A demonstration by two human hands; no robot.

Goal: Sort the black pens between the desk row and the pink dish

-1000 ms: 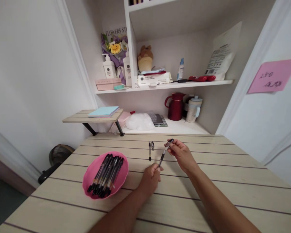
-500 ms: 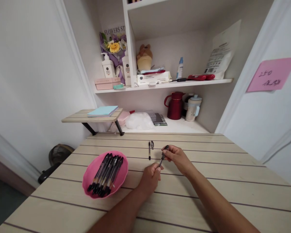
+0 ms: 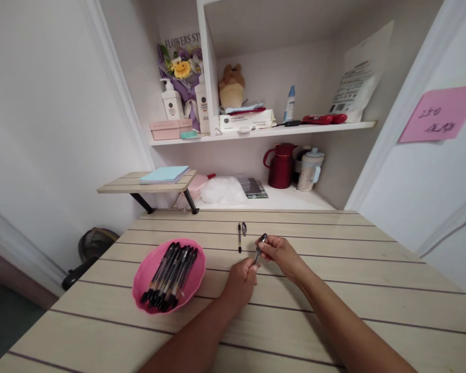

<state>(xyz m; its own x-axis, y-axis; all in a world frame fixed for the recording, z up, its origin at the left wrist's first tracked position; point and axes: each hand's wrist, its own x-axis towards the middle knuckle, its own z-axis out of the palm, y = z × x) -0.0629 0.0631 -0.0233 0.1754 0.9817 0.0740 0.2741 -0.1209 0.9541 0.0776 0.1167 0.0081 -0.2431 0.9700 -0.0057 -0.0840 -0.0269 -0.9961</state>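
A black pen [image 3: 258, 254] is held slanted between my two hands over the middle of the table. My left hand [image 3: 239, 281] is closed round its lower end, which the fingers hide. At the black capped end, my right hand [image 3: 282, 254] pinches with thumb and fingers. Just beyond my hands, a slim pen [image 3: 239, 239] lies on the tabletop with a small dark pen cap [image 3: 244, 228] beside it. To the left of my left hand stands a pink bowl [image 3: 193, 291] with a scalloped rim, holding several black-capped pens [image 3: 169, 274].
Striped wooden tabletop [image 3: 373, 280] spreads around my hands. A small raised stand [image 3: 116, 185] with blue paper sheets [image 3: 163, 174] rises at the back left. Behind the table, a white shelf [image 3: 306, 129] holds a red jug [image 3: 280, 166] and a lidded cup [image 3: 309, 170].
My right hand has moved slightly left, closer to my left hand, along with the capped end of the pen. The whole view has shifted a little. The bowl and loose pen stay put.
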